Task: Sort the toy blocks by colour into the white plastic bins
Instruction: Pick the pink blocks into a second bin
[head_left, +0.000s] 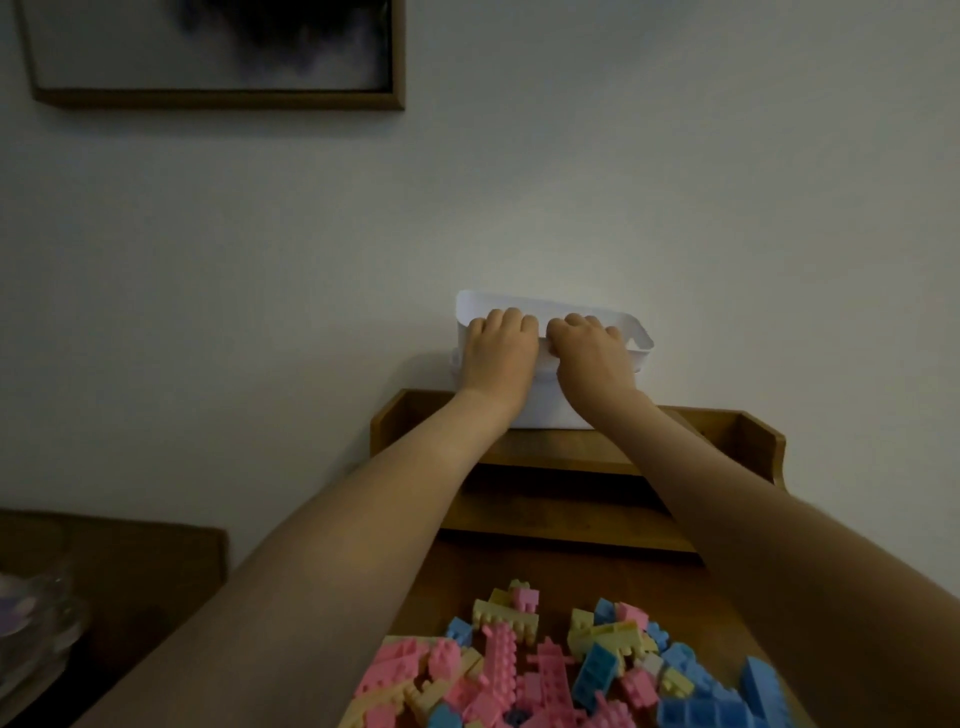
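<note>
The left hand and right hand curl over the near rim of a smooth white plastic bin, knuckles almost touching. The bin stands on a raised wooden shelf, close against the plain wall. Studded pink, yellow and blue blocks lie heaped on the dark wooden tabletop, between the forearms.

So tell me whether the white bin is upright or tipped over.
Upright: the white bin stands on its base on the wooden shelf, open top upward, with the left hand and right hand gripping its near rim.
</note>
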